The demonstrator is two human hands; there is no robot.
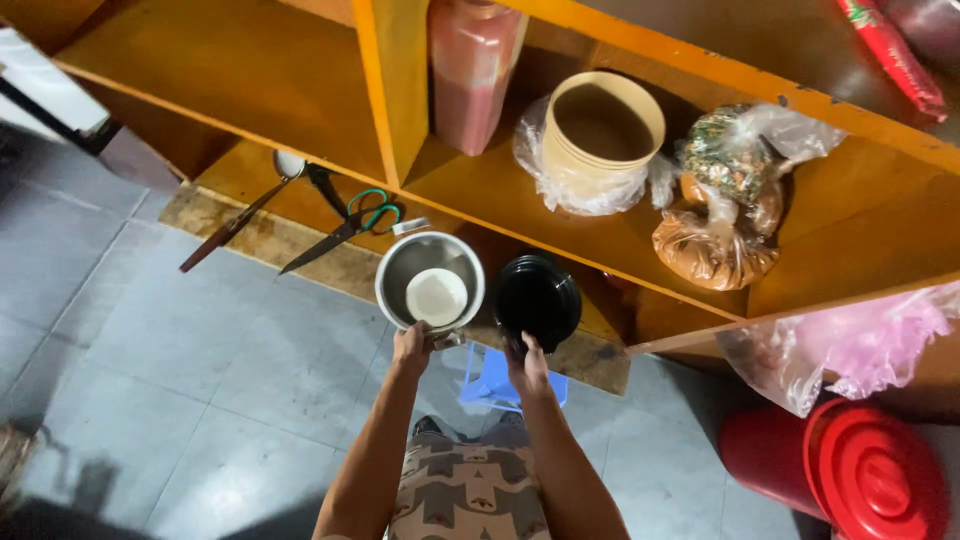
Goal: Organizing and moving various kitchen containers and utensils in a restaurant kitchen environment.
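Note:
My left hand (411, 348) grips the near rim of a round steel pot (400, 268) that holds a white round lump (436, 296). Right beside it, my right hand (526, 362) holds a black round lid or bowl (538, 298) by its near edge. Both are held in front of a low orange wooden shelf (520, 205). Below my arms I see a patterned garment and a blue plastic stool (492, 380) on the tiled floor.
On the shelf stand a jar of pink liquid (470, 70), a cream bucket in plastic (598, 135) and bagged spices (722, 210). Scissors (345, 230) and a ladle (240, 215) hang at the left. A red lidded bin (860, 475) stands at the right.

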